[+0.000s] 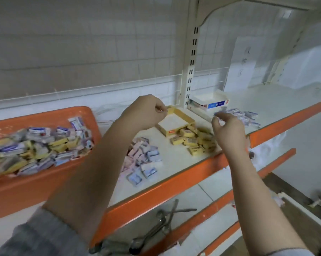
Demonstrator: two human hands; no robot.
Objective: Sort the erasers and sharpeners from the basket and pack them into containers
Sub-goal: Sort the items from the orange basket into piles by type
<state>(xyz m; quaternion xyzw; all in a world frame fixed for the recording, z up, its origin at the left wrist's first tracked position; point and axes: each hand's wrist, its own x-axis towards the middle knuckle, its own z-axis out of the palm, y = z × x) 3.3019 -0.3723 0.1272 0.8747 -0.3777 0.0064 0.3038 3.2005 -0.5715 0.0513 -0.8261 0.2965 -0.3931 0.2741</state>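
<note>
Left hand point(146, 111) hovering curled, contents indiscernible, touching yellow box point(175, 123) far corner; right hand point(228, 130) pinching blurred item beside yellow packets point(194, 140), near shelf front edge point(174, 183).

Single head cam, wide-angle: you look forward and down from close range at the shelf point(176, 163), basket point(45, 115) at left, lower shelves at bottom right. No second view to overlap.

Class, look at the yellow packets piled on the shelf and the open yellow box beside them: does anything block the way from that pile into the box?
Nothing visible does. The yellow packets lie right against the open yellow box, whose top is uncovered. The left hand hovers at the box's far corner and the right hand over the pile's right edge, neither between them.
</note>
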